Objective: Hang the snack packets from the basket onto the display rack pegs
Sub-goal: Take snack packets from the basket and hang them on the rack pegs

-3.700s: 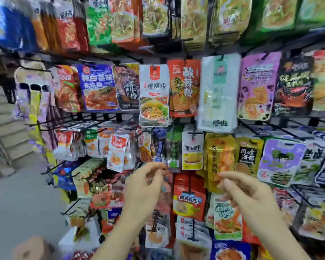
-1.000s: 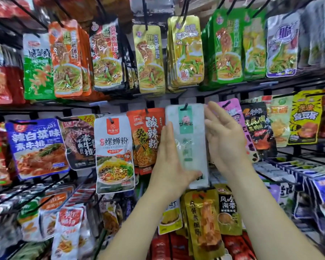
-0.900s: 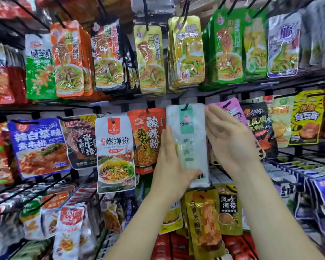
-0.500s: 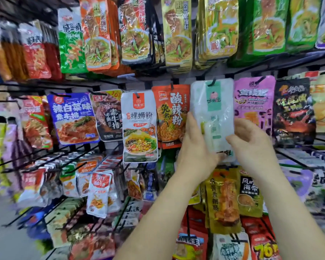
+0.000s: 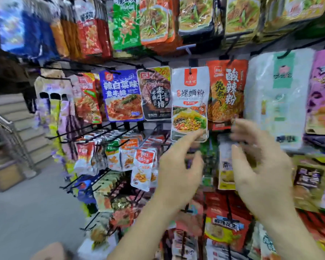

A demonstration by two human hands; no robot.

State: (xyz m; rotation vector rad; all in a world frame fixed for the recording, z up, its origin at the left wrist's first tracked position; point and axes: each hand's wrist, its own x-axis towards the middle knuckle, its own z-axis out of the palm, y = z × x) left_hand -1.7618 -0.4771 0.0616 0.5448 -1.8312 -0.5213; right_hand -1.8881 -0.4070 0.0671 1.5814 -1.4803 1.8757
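Head view, looking fwd at a display rack [image 5: 126,125] packed w/ hanging snack packets.

Both hands are raised in the lower centre and lower right of the frame, palms toward the rack. The left hand [image 5: 178,169] has its grip apart: fingers loose and spread, holding nothing. Its index fingertip sits at the bottom edge of a white noodle packet [image 5: 189,102] w/ a red tab; can't tell if it touches. The right hand [image 5: 259,171], motion-blurred, also has its grip apart, fingers spread and empty. It's just below an orange-red packet [image 5: 225,94].

The pale packet [image 5: 278,98], frosted white w/ a green label strip, hangs on a black peg at the upper right, above and a bit right of the right hand, not touching it. It sits btwn the orange-red packet and a purple packet [image 5: 323,91] at the right edge.

Left of the noodle packet, same row: a dark packet [image 5: 154,92], then a blue packet [image 5: 120,94]. Below them, small white-and-orange sachets [image 5: 143,166] hang in rows. More packets, green and orange, fill the top of the frame.

Far left: steps [image 5: 17,128] w/ a metal rail, and grey floor [image 5: 26,212].
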